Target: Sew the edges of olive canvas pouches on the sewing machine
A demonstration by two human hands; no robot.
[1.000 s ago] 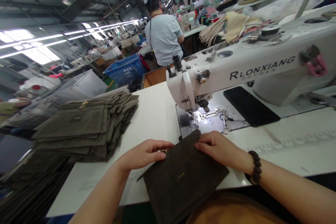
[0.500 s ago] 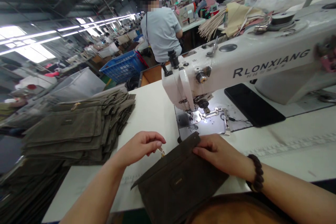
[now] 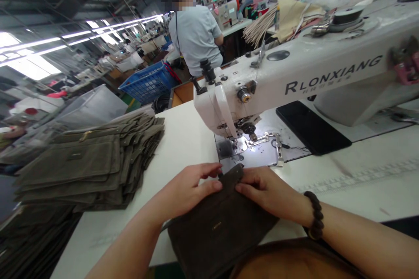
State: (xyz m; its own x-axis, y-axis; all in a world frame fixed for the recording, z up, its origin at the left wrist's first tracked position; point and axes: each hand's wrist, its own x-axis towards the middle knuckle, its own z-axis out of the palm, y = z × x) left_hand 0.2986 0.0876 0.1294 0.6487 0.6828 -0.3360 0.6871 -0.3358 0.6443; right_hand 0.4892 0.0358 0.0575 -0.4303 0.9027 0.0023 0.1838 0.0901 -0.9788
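A dark olive fabric pouch (image 3: pixel 219 231) with a small gold-lettered label lies slanted at the table's front edge, below the sewing machine. My right hand (image 3: pixel 265 189) pinches its upper right corner between thumb and fingers. At the pouch's upper edge, just left of that grip, is my left hand (image 3: pixel 193 189). Its thumb lies at the fabric and its forefinger reaches past the edge, with a gap between them. The white sewing machine (image 3: pixel 225 109) has its needle area and metal plate just beyond both hands.
Several similar olive pouches (image 3: pixel 94 157) are piled at left on the white table (image 3: pixel 176 139). A black phone (image 3: pixel 312 128) lies under the machine's arm. Beyond are a blue crate (image 3: pixel 149 80) and a seated person (image 3: pixel 196 37) in a light shirt.
My left hand has let go of the gold zipper pull and moved right along the pouch's upper edge, closer to my right hand. My right hand keeps its pinch on the corner.
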